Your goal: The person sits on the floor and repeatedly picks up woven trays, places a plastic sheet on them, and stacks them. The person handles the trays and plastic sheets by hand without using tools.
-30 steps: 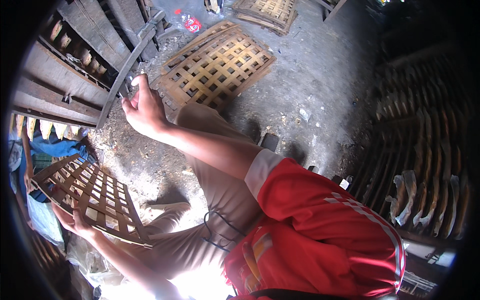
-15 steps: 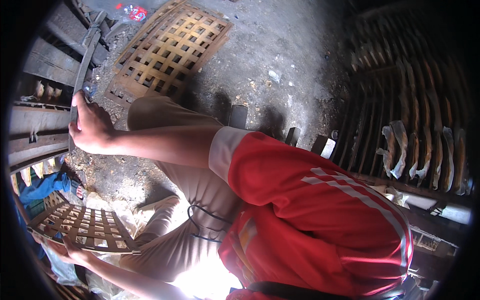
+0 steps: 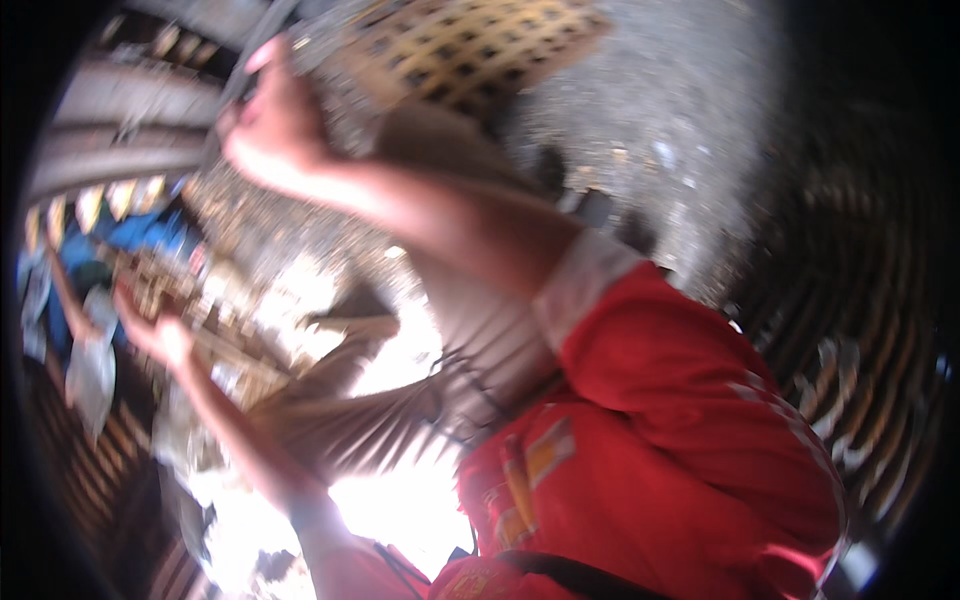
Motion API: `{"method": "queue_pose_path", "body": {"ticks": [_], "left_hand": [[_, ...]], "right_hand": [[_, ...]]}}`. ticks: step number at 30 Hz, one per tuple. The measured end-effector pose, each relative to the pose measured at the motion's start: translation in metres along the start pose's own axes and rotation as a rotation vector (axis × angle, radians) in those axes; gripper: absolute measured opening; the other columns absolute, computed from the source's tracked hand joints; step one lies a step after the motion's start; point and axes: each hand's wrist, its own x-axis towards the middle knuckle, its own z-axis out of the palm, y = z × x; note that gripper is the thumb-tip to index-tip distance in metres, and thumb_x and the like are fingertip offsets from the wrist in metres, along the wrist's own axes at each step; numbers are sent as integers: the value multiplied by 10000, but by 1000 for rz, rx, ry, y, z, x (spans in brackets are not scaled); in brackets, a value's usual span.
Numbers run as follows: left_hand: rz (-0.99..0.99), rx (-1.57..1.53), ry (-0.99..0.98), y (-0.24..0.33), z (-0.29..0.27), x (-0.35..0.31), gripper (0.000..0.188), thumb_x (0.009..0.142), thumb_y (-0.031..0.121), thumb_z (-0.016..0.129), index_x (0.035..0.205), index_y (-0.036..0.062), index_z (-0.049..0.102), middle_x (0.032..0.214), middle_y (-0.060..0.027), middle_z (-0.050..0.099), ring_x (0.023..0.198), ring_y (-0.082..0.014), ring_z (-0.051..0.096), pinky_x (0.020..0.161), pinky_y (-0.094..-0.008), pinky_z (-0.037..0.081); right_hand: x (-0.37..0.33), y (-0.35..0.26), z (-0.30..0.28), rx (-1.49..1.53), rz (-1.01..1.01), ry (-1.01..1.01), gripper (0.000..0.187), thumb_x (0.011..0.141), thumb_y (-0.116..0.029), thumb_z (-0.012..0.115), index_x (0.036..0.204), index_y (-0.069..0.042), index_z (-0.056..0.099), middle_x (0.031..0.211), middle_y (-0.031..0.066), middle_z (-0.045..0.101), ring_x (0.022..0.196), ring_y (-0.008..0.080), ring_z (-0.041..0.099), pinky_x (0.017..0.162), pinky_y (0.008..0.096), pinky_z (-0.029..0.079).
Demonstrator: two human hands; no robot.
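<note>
My right hand, at the upper left, is closed around the edge of a narrow grey wooden bar on the rack side. Lower down, my left hand is blurred, its fingers stretched and thumb apart. Just behind it lies a blurred lattice tray of wooden slats; whether the hand still touches it is unclear. At the far left, another person's forearm reaches down beside a translucent plastic bag. That person's blue clothing shows behind.
A stack of brown lattice trays lies on the grey, debris-strewn floor at the top. Dark slatted racks with hanging pale strips stand at the right. White sacking lies below my left arm. Wooden boards line the upper left.
The view has swung, so everything is shifted and blurred. The lattice tray my left hand held now appears behind it, with the fingers apart. My right hand keeps its hold on the bar.
</note>
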Motion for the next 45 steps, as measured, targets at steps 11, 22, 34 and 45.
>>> {"method": "queue_pose_path", "body": {"ticks": [11,22,34,45], "left_hand": [[-166,-121,-6,50,28,5,506,597,7,603,1100,-46,588,1062,-162,621,1014,-292,564,982,-419,392],[-210,-356,-321,96,51,-16,635,613,-22,598,1243,26,535,1132,-129,587,1054,-212,550,873,-383,493],[-11,-366,-385,112,51,-12,708,582,-78,527,1282,25,513,1263,-121,548,1238,-266,499,1006,-475,435],[162,-469,-546,109,49,-15,838,544,-134,521,1353,85,516,1347,-131,497,1365,-306,394,1128,-460,359]], "right_hand": [[3,-8,-2,29,-104,105,313,878,-165,660,1080,-30,463,763,130,615,709,234,608,682,385,486],[5,-6,-7,69,-134,87,312,875,-103,680,1078,-37,452,746,81,599,673,173,592,615,332,480],[13,-10,-15,291,-28,-1,294,888,-43,632,1079,-48,409,742,73,579,555,118,553,462,263,440],[16,-6,-15,224,-18,56,318,876,-71,644,1104,-25,427,773,80,573,575,135,564,478,277,470]]}}
